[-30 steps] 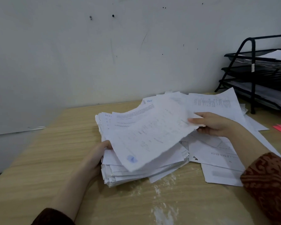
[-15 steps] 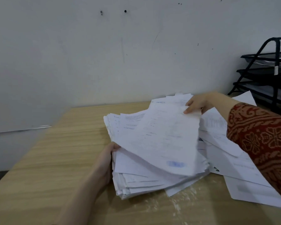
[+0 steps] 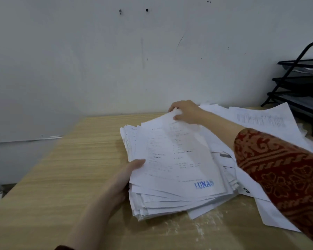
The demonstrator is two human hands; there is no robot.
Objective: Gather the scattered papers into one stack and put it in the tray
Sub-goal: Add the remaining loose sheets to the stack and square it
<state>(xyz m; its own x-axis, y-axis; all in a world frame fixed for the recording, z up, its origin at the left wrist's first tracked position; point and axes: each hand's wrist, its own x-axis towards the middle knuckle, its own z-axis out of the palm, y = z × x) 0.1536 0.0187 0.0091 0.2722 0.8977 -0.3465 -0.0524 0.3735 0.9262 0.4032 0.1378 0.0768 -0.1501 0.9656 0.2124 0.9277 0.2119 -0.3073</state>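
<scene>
Stack of papers (image 3: pixel 177 170) sits on wooden table (image 3: pixel 61 168), thick, edges uneven, top sheet stamped with blue "LUNAS" near its front right corner. Left hand (image 3: pixel 121 181) presses against stack's left side, thumb lying over top sheet edge, fingers hidden under or behind the pile, so grip looks like holding the side. Right hand (image 3: pixel 184 111) reaches across to far end of stack, fingers curled, pinching far edge of top sheet. Patterned red sleeve (image 3: pixel 282 170) covers right forearm. Loose papers (image 3: pixel 264 121) still spread on table right of stack, some tucked under it, one sheet (image 3: pixel 275 217) jutting toward front right. Black tiered tray (image 3: pixel 304 82) stands at far right by grey wall (image 3: pixel 116 60), well apart from stack, some sheets on its shelves. White dusty smear (image 3: pixel 202 228) on table in front of stack.
</scene>
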